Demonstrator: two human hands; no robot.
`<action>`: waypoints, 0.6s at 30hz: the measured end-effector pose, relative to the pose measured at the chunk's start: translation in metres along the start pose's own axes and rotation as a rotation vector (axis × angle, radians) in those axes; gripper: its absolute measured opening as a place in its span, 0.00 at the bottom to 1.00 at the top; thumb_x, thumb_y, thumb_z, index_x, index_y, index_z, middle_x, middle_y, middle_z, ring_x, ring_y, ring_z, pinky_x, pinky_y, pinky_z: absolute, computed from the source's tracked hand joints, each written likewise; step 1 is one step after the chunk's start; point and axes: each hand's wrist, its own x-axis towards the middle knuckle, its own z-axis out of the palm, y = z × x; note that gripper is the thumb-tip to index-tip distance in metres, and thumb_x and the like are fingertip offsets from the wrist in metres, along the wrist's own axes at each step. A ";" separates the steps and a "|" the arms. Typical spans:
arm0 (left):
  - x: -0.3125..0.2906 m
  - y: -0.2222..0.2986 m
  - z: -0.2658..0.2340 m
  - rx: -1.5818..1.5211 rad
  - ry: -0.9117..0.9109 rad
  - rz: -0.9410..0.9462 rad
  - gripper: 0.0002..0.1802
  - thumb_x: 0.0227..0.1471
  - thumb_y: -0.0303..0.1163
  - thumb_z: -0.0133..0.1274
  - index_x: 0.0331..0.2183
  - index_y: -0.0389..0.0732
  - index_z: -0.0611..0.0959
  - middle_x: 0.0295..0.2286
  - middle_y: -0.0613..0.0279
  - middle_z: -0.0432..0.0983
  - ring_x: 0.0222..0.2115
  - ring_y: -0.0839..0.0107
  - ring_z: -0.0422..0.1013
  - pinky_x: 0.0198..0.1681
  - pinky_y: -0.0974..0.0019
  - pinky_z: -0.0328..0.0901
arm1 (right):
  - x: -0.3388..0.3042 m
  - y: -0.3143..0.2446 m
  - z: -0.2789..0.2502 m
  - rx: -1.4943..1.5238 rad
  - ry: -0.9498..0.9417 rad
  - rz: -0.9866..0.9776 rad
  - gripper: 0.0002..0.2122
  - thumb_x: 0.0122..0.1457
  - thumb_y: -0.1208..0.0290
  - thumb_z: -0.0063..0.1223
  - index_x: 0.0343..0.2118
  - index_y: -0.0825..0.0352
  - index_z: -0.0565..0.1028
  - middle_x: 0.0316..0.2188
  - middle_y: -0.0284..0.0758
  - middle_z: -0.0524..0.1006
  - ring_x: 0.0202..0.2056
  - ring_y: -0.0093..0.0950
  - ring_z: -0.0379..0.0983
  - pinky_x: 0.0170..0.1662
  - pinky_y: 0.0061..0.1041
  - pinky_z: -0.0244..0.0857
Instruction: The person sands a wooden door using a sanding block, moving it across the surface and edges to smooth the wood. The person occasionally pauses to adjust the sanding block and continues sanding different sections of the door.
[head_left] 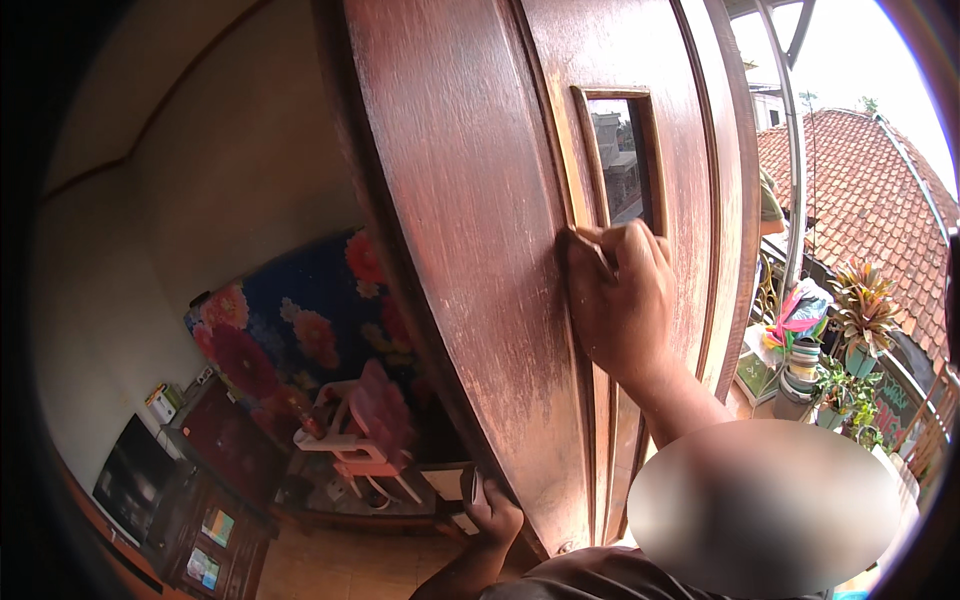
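A reddish-brown wooden door with worn, scuffed varnish fills the middle of the view. Set into it is a narrow glass pane in a wooden frame. My right hand is closed and pressed against the vertical moulding just below and left of that pane. Whatever it pinches, if anything, is hidden by the fingers. Low on the left, my left hand is closed at the door's edge and seems to grip it. A small pale patch beside its fingers is too unclear to name.
Left of the door is a dim room with a flowered blue mattress, a pink child's chair, a television and a cabinet. Outside, to the right, are stacked pots, a potted plant and a tiled roof.
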 end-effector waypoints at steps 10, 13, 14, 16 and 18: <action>0.002 0.000 0.000 0.096 0.029 0.043 0.20 0.68 0.30 0.35 0.47 0.27 0.78 0.37 0.46 0.78 0.37 0.55 0.76 0.40 0.58 0.70 | 0.122 0.020 0.046 0.046 0.169 -0.082 0.08 0.63 0.69 0.57 0.36 0.71 0.77 0.31 0.47 0.80 0.35 0.46 0.78 0.41 0.41 0.71; 0.001 0.003 -0.001 0.144 -0.023 0.071 0.20 0.68 0.30 0.35 0.47 0.27 0.78 0.38 0.46 0.78 0.37 0.54 0.76 0.40 0.58 0.70 | 0.080 0.015 0.031 0.043 0.102 -0.035 0.08 0.63 0.70 0.58 0.35 0.70 0.77 0.31 0.45 0.79 0.33 0.43 0.77 0.40 0.39 0.70; 0.000 0.003 -0.001 0.084 -0.013 0.014 0.20 0.68 0.30 0.36 0.47 0.27 0.78 0.38 0.45 0.78 0.38 0.54 0.76 0.41 0.58 0.70 | 0.051 0.011 0.022 -0.008 0.026 0.052 0.07 0.62 0.70 0.59 0.35 0.68 0.77 0.31 0.42 0.78 0.34 0.41 0.77 0.42 0.39 0.67; -0.002 0.001 -0.001 0.041 -0.001 -0.039 0.18 0.66 0.27 0.37 0.46 0.27 0.79 0.38 0.45 0.78 0.38 0.53 0.77 0.41 0.57 0.70 | -0.011 -0.002 -0.004 -0.015 -0.063 0.073 0.06 0.59 0.71 0.61 0.35 0.66 0.77 0.30 0.37 0.77 0.33 0.38 0.75 0.43 0.38 0.64; -0.004 -0.002 0.000 0.034 0.025 -0.003 0.16 0.62 0.22 0.39 0.44 0.27 0.80 0.37 0.44 0.79 0.38 0.49 0.76 0.40 0.57 0.70 | -0.034 -0.003 -0.012 0.012 -0.113 0.068 0.05 0.58 0.74 0.62 0.35 0.65 0.76 0.29 0.35 0.76 0.31 0.37 0.74 0.42 0.37 0.63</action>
